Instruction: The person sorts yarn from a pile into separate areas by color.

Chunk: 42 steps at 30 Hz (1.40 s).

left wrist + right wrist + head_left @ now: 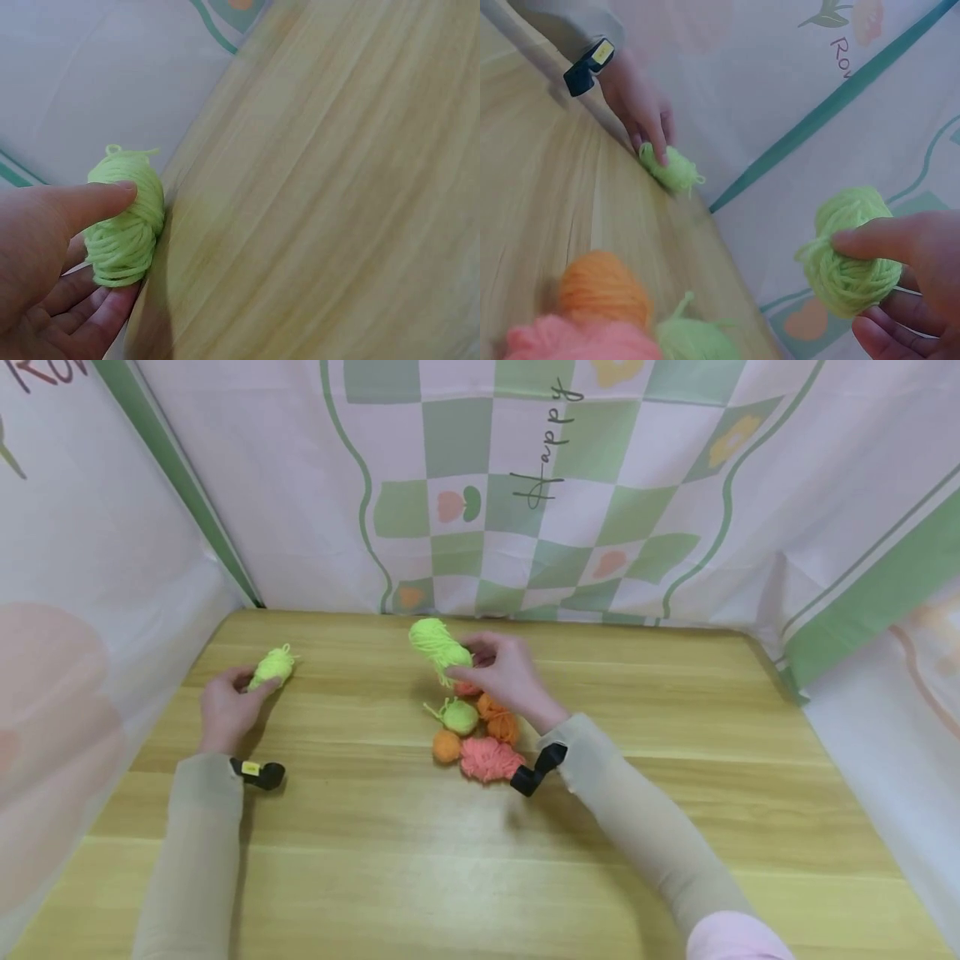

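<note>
Toward the left side of the wooden table, my left hand (227, 710) pinches a yellow-green ball of yarn (273, 667) between thumb and fingers. In the left wrist view this yarn (126, 232) is at the table surface, with loose loops at its top. My right hand (512, 678) grips a second, longer yellow-green ball of yarn (437, 643), held up over a cluster of yarn. That cluster has a light green ball (459, 717), a small orange ball (446, 747), orange yarn (502, 727) and a pink bundle (489, 759). A reddish piece (468, 689) is partly hidden below my right hand.
The wooden table (360, 877) ends at the back against a checkered cloth (517, 435) with printed lettering. Pale cloth walls (67, 543) rise along the left and right sides. Each wrist carries a black camera mount (258, 773).
</note>
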{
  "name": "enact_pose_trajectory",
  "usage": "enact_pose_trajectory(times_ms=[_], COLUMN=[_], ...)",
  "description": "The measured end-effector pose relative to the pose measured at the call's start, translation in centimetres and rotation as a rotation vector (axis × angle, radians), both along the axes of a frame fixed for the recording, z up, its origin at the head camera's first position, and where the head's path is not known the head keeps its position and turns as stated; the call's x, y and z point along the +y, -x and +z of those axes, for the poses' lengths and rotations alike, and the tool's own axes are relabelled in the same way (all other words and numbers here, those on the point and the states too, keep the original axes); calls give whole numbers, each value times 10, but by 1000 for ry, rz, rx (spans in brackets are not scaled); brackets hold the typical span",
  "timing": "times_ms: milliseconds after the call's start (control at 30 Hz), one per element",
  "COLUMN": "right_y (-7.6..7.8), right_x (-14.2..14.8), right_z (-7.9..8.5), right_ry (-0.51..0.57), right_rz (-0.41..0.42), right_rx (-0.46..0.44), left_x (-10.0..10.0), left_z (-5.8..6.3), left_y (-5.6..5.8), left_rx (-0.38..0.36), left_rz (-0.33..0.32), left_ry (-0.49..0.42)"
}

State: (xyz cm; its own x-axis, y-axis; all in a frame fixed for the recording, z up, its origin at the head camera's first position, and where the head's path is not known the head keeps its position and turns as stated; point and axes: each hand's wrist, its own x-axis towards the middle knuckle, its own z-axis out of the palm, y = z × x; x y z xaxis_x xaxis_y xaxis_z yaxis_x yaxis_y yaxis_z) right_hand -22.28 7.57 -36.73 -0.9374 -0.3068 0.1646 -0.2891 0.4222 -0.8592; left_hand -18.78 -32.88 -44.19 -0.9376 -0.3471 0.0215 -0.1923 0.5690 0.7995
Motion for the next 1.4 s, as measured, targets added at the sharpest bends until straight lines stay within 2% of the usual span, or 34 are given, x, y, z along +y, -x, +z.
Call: enact_pose_trajectory(times_ms=[333,533,767,1133,1400], right_y=[10,10,10,10,10], right_x=[-30,-49,-69,-93,-106], right_z=[18,19,10,-12,-26], right_ry=[-38,-19,31,-35,-121], right_rz=[49,66,115,136,166], right_rx=[-4,4,-23,-56,-59], left_x=[1,0,0,2,4], left_z=[0,0,0,-1,1], left_y=[1,1,0,0,-1], left_rx=[-1,-3,-3,17,19], left_rz=[7,13,13,19,20], left_ry=[-2,-10,-13,-20,-11])
